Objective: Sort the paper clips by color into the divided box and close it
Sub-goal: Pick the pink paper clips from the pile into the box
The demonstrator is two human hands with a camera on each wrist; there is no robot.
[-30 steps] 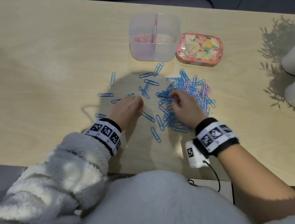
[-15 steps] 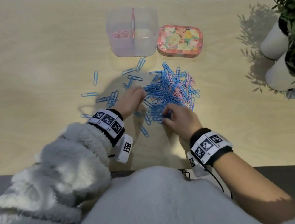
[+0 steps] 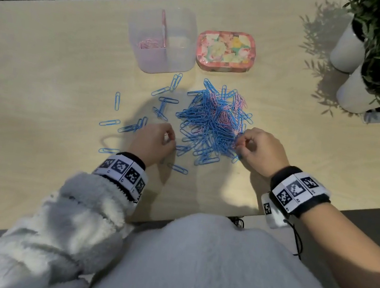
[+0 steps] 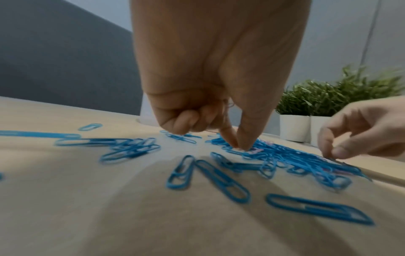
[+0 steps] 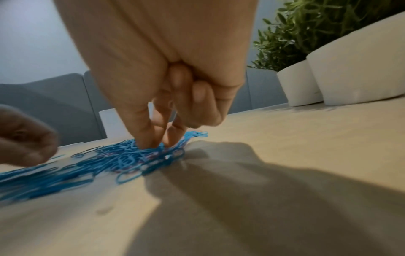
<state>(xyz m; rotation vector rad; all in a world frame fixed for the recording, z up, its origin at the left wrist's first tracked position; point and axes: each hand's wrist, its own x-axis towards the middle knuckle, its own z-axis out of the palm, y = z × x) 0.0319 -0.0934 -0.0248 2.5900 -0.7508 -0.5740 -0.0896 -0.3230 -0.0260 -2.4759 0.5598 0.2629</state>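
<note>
1. Your work surface is a light wooden table (image 3: 46, 62), its near edge running in front of you.
2. Toward the far side stands a clear divided box (image 3: 161, 39), with pink clips in its left compartment.
3. Just right of it sits a floral tin (image 3: 226, 48).
4. In front of both lies a heap of blue and pink paper clips (image 3: 213, 120).
5. Loose blue clips (image 3: 116, 100) are scattered to the heap's left.
6. At the far right corner stand two white plant pots (image 3: 353, 91), close together.
</note>
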